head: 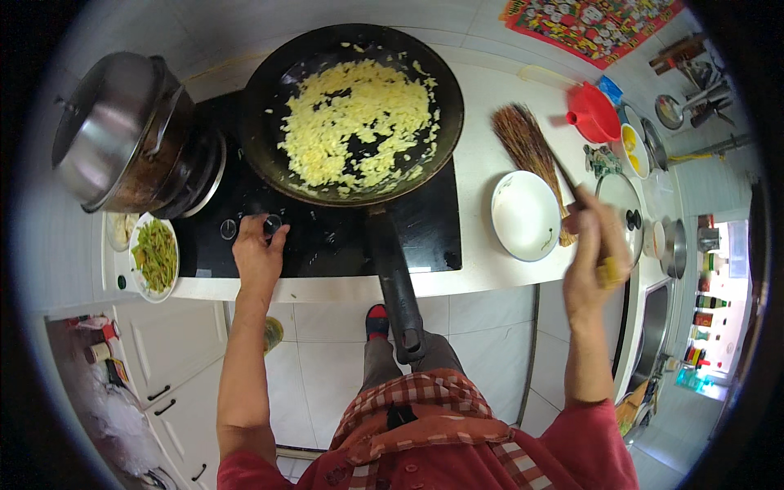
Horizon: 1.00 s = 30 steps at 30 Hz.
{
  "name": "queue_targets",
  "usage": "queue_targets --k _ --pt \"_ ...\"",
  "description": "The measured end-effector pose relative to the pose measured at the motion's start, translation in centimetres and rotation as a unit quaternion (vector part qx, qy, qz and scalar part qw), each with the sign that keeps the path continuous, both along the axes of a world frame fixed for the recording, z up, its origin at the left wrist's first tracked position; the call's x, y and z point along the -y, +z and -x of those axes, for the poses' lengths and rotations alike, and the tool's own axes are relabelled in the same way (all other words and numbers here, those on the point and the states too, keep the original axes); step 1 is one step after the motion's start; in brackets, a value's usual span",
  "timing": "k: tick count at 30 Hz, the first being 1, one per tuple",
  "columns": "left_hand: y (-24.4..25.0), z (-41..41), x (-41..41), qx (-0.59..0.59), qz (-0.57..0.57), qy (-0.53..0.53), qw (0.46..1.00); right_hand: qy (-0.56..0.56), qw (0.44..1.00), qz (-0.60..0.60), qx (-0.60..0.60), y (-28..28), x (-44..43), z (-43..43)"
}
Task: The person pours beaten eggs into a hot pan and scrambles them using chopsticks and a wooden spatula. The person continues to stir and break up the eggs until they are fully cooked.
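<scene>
At the front left of the black glass cooktop (pixel 318 257), my left hand (pixel 260 245) has its thumb and fingers on a round control knob (pixel 272 225). A large black frying pan (pixel 450 147) holds pale yellow chopped pieces, perhaps egg (pixel 367 104), its long handle (pixel 398 294) pointing toward me. To the right, my right hand (pixel 597 245) is closed around a slim dark handle (pixel 566 171) with a yellow end; its far tip lies by the bristle brush (pixel 520 131), and blur hides what tool it is. Left of this hand stands a white bowl (pixel 520 214).
A lidded metal pot (pixel 116 122) stands on the left burner, beside a plate of cut green vegetables (pixel 156 254). On the right are a red plastic funnel (pixel 594 113), a glass lid (pixel 618 196), bowls and a sink (pixel 649 331). The pan handle juts past the counter edge.
</scene>
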<state>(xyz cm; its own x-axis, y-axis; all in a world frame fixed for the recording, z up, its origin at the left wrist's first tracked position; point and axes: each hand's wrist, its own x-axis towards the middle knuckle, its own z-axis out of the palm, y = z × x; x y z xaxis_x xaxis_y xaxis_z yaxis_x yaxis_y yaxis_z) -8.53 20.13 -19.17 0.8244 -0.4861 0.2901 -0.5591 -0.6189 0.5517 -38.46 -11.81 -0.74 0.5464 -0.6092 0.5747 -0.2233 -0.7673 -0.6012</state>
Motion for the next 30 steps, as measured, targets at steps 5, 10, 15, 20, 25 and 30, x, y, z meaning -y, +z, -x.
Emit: queue_targets --k 5,10,15,20,25,30 --pt "1.5 -1.0 0.5 -0.019 -0.019 -0.07 0.997 -0.082 0.973 0.145 -0.158 -11.5 1.0 5.9" --pt "4.0 -2.3 0.4 -0.034 -0.104 -0.158 0.981 0.028 0.956 0.213 -0.201 -14.9 2.8 7.0" --pt "4.5 -3.7 0.2 -0.029 -0.14 -0.24 0.96 0.09 0.941 0.165 -0.281 -15.7 4.0 8.0" --pt "4.7 -3.9 0.5 -0.041 -0.181 -0.232 0.955 0.079 0.924 0.162 -0.338 -15.4 4.4 9.3" --pt "4.3 -4.2 -0.1 -0.03 -0.192 -0.273 0.942 0.105 0.932 0.164 -0.305 -14.6 5.0 13.0" --pt "5.2 -4.0 -1.1 -0.022 -0.285 -0.272 0.919 0.041 0.962 0.168 -0.212 -11.4 8.7 14.3"
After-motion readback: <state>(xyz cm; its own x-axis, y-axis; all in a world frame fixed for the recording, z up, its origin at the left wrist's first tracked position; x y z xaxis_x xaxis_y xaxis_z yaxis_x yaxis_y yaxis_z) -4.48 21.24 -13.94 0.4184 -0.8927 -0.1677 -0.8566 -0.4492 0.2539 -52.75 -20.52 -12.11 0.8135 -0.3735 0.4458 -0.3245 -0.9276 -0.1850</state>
